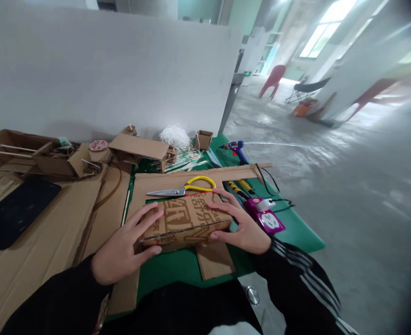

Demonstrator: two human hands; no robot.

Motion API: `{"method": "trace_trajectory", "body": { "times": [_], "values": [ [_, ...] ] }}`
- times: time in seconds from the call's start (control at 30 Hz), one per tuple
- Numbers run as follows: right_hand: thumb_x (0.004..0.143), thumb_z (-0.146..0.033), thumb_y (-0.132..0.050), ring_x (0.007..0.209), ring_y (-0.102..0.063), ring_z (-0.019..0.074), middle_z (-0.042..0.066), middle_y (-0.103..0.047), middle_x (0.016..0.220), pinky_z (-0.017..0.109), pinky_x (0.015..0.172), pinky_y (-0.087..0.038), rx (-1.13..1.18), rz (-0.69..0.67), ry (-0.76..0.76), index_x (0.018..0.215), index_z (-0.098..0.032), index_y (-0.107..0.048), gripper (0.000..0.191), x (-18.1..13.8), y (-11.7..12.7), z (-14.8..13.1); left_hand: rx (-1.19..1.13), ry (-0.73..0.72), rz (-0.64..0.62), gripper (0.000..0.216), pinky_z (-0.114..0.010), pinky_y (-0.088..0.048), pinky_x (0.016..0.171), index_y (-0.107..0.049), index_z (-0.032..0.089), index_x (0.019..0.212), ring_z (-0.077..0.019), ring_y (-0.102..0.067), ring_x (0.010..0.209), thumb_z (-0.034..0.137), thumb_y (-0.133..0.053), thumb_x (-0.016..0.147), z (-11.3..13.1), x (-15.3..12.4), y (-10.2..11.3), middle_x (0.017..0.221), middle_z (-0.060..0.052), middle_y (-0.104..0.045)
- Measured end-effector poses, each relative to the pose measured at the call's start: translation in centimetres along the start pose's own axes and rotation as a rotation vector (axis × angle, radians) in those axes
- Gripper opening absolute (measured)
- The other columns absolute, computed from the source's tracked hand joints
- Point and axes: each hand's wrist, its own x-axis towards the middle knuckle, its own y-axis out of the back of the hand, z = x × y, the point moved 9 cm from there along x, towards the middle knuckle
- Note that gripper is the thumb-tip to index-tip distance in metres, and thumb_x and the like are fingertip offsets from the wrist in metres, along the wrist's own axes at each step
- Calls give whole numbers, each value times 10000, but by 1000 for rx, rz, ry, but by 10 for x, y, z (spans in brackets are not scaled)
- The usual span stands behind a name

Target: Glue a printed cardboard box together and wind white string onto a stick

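A folded piece of printed brown cardboard lies on the green mat in front of me. My left hand grips its left end, thumb under and fingers over the top. My right hand clasps its right end, fingers curled around the edge. Just behind the piece, yellow-handled scissors rest on a long cardboard strip.
A purple power strip with black cable lies right of my right hand. A blue glue gun, small cardboard boxes, sticks and white netting sit at the back. Flat cardboard sheets and a black pad lie left.
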Motion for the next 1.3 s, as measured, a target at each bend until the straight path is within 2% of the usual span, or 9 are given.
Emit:
{"method": "trace_trajectory", "body": {
  "times": [0.17, 0.33, 0.47, 0.73, 0.9, 1.0, 1.13, 1.2, 1.3],
  "values": [
    [694, -394, -823, 1379, -364, 334, 122, -399, 1445, 509, 1141, -297, 104, 68, -35, 1222, -258, -585, 594, -5, 8, -16, -209, 43, 69, 644, -529, -349, 1127, -391, 291, 1399, -320, -404, 1377, 384, -685, 834, 3, -12, 14, 1500, -124, -420],
    [716, -407, -806, 1353, -396, 318, 131, -442, 1412, 486, 1118, -329, 237, 57, -47, 1220, -254, -572, 576, -8, -4, -26, -434, 44, 171, 510, -529, -389, 1092, -475, 271, 1268, -318, -442, 1335, 377, -696, 820, 3, -27, 18, 1402, -134, -487],
    [719, -380, -803, 1282, -473, 307, 135, -502, 1342, 475, 1079, -377, 314, 44, -41, 1211, -244, -571, 560, -5, -12, -28, -467, 78, 231, 430, -542, -397, 1074, -490, 269, 1230, -316, -451, 1315, 361, -657, 845, -2, -31, 17, 1370, -125, -492],
    [712, -378, -801, 1246, -504, 308, 124, -550, 1293, 465, 1052, -405, 338, 99, -23, 1166, -247, -615, 508, -1, -14, -27, -492, 76, 238, 417, -492, -384, 1083, -502, 299, 1240, -289, -440, 1322, 289, -660, 854, -5, -33, 18, 1374, -94, -479],
    [729, -366, -792, 1266, -489, 314, 124, -551, 1302, 464, 1051, -418, 335, 119, -27, 1177, -256, -610, 496, -3, -12, -23, -492, 44, 260, 461, -476, -377, 1075, -526, 314, 1254, -296, -458, 1299, 339, -691, 825, 0, -32, 23, 1354, -87, -503],
    [735, -363, -787, 1277, -477, 311, 118, -550, 1300, 451, 1048, -426, 331, 118, 1, 1191, -263, -605, 501, -3, -12, -23, -499, 55, 264, 488, -493, -351, 1085, -543, 316, 1257, -325, -396, 1339, 395, -703, 803, 1, -30, 25, 1401, -91, -452],
    [750, -345, -776, 1279, -471, 291, 107, -541, 1302, 429, 1060, -415, 314, 169, 40, 1208, -266, -593, 500, -5, -7, -22, -585, 114, 337, 673, -487, -295, 1130, -433, 323, 1364, -342, -255, 1423, 391, -736, 767, -6, -33, 26, 1508, -83, -325],
    [757, -340, -770, 1286, -460, 288, 106, -539, 1304, 431, 1073, -398, 288, 217, 52, 1213, -264, -588, 497, -8, -2, -20, -689, 190, 366, 746, -440, -368, 1091, -347, 351, 1406, -319, -329, 1393, 334, -742, 773, -14, -34, 23, 1507, -73, -334],
    [760, -338, -768, 1288, -454, 288, 109, -531, 1318, 444, 1081, -384, 267, 252, 69, 1221, -260, -581, 504, -10, 1, -19, -826, 298, 376, 742, -375, -454, 1007, -327, 360, 1402, -280, -486, 1277, 283, -737, 789, -20, -35, 18, 1418, -72, -461]
  ]
}}
